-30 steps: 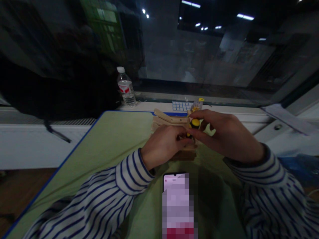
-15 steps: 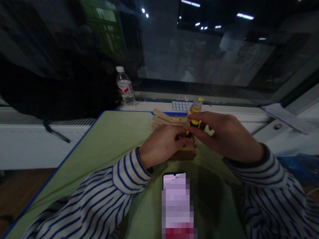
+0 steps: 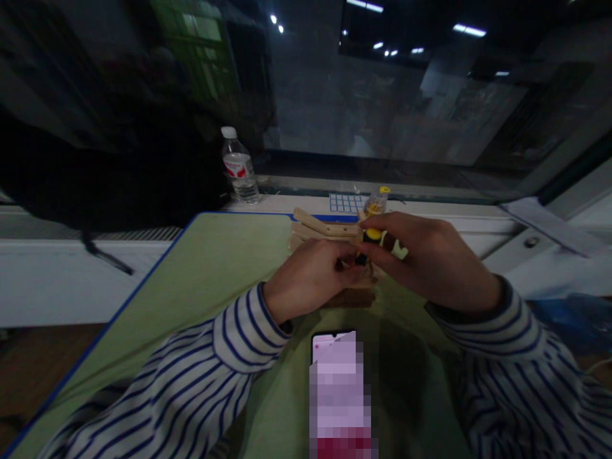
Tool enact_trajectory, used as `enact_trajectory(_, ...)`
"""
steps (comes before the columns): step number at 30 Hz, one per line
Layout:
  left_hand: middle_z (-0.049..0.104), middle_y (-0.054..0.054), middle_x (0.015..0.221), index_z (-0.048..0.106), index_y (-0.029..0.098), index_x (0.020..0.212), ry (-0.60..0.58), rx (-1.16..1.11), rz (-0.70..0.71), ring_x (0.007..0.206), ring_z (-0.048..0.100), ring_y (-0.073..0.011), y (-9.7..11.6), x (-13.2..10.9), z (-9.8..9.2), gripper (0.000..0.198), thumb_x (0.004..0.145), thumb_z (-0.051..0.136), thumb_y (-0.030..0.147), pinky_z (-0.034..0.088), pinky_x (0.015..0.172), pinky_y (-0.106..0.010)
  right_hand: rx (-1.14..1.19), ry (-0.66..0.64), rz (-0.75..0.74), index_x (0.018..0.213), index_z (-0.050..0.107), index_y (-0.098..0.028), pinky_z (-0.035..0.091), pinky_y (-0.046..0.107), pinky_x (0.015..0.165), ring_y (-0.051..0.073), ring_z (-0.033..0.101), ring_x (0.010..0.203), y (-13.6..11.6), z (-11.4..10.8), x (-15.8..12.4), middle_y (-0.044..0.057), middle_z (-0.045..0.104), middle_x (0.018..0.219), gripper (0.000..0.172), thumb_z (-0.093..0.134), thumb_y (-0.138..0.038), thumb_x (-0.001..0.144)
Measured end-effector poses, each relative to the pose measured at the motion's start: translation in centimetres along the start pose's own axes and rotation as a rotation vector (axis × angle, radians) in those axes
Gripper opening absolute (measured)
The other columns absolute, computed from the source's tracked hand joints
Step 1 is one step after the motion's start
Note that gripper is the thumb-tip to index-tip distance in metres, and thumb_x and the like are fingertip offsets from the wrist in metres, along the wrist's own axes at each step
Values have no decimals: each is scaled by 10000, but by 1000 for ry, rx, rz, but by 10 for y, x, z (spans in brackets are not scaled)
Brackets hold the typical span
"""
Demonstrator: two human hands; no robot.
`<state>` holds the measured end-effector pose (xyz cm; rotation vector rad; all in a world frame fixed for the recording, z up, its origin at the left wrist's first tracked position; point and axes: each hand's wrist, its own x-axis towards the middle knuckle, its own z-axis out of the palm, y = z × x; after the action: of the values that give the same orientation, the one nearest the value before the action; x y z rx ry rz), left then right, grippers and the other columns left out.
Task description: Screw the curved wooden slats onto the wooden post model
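Pinches the yellow-and-black handle [image 3: 371, 236] between nearly closed thumb and fingertips of the right hand [image 3: 433, 258], just right of the frame's centre, long axis tilted from upper right toward lower left, over wooden pieces [image 3: 329, 228] on the green counter [image 3: 229, 255]. Lies leftward of the right hand's palm. Reaches in from lower left with the left hand [image 3: 310, 275], back upward, fingers curled beside the handle's lower end, hold impossible to tell.

An indoor workspace, exact kind unclear: green-topped table [image 3: 224, 255] at six o'clock, dark window [image 3: 310, 115] at twelve, tube light [image 3: 470, 30] at one.
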<state>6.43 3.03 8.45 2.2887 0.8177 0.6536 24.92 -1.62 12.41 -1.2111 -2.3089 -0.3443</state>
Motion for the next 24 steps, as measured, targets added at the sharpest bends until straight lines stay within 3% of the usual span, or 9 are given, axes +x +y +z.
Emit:
enact_trajectory(6, 731, -42, 892, 722, 200, 979, 9, -3, -36, 822, 657, -195, -1, 1, 1, 221, 872, 599, 349, 496, 763, -290, 9, -3, 28, 1100, 640, -129, 517, 301, 651, 187, 679, 730, 0, 0, 0, 69, 725, 924, 266, 599, -282, 886)
enact_trajectory(11, 732, -45, 885, 728, 187, 941, 9, 37, -29, 840, 659, -204, 0, 1, 0, 193, 865, 601, 311, 493, 781, -292, 34, -12, -17, 1247, 565, -137, 531, 320, 748, 198, 690, 840, 3, 0, -2, 103, 705, 1113, 396, 593, -293, 885)
enact_trajectory(15, 732, -49, 872, 725, 182, 915, 20, 52, -15, 859, 657, -209, 0, 1, 0, 181, 868, 601, 306, 486, 817, -305, 71, -41, -26, 1216, 588, -170, 522, 298, 720, 181, 689, 818, 2, -1, -2, 71, 719, 1056, 339, 569, -209, 880)
enact_trajectory(24, 720, -27, 853, 713, 186, 935, 7, 20, 11, 813, 651, -181, 1, 0, 1, 170, 874, 602, 299, 476, 795, -294, 41, -17, -14, 1142, 628, -118, 509, 282, 684, 168, 678, 752, 1, 0, -1, 82, 728, 1008, 286, 590, -219, 877)
